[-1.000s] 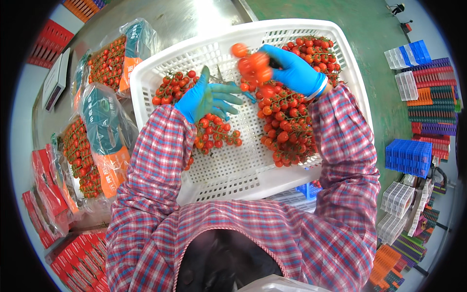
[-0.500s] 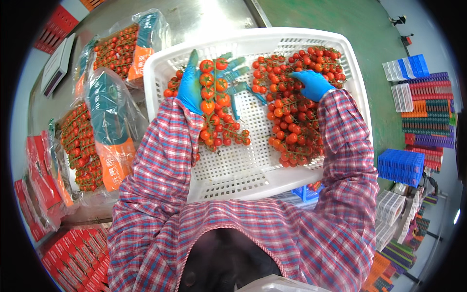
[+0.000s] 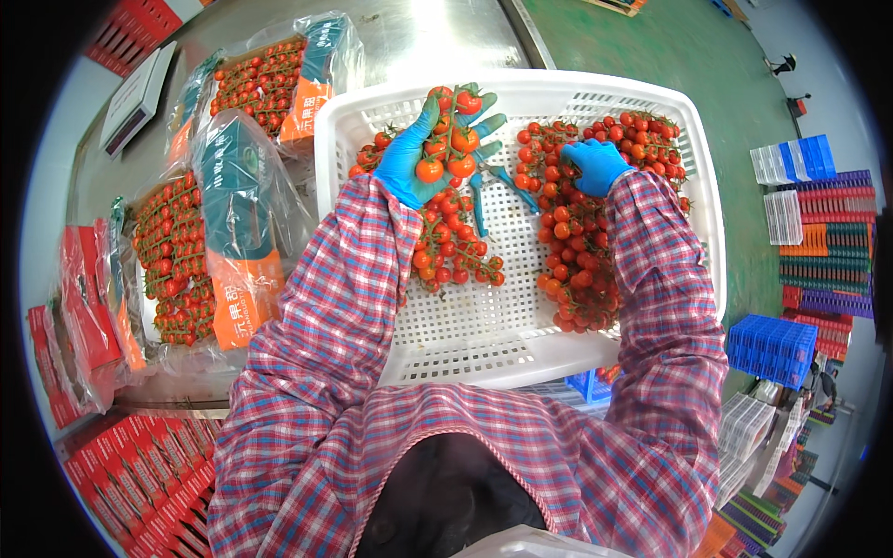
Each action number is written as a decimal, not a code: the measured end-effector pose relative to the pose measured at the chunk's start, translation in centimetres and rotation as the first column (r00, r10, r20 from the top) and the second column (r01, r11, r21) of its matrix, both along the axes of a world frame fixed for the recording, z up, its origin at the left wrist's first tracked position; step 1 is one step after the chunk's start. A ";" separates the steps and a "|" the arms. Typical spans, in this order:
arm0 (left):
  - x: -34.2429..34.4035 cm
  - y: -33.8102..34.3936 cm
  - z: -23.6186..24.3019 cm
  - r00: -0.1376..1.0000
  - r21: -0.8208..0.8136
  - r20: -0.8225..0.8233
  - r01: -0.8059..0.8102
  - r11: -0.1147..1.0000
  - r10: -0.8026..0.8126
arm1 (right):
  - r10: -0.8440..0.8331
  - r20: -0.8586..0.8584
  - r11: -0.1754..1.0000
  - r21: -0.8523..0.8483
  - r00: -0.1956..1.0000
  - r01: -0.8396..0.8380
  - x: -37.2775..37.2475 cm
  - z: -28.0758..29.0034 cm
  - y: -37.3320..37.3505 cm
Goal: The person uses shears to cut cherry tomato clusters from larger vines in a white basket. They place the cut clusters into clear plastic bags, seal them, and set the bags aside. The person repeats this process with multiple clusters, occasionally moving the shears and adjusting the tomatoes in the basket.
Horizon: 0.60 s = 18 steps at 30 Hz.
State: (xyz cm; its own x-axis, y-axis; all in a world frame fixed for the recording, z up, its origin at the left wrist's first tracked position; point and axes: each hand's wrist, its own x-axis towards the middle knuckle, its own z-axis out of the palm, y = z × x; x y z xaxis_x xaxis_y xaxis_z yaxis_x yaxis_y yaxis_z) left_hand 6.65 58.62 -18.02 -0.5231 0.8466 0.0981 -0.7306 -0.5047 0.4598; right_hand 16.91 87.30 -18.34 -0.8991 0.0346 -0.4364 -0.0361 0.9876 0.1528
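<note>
Over the white perforated crate (image 3: 651, 102), left hand (image 3: 419, 153) in a blue glove cups a cherry tomato truss (image 3: 448, 139), fingers curled around it, lifted above the looser truss (image 3: 451, 246) lying below. Right hand (image 3: 595, 166), also gloved, rests palm-down on the tomato pile (image 3: 577, 251) at the crate's right side; grip can't be told. Blue scissors (image 3: 493, 186) lie between the 2 hands.
</note>
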 end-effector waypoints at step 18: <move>-1.0 1.0 -2.0 0.987 -0.152 0.071 -0.133 0.979 0.145 | -0.101 0.447 -0.924 -0.373 0.889 0.083 6.4 4.9 -4.0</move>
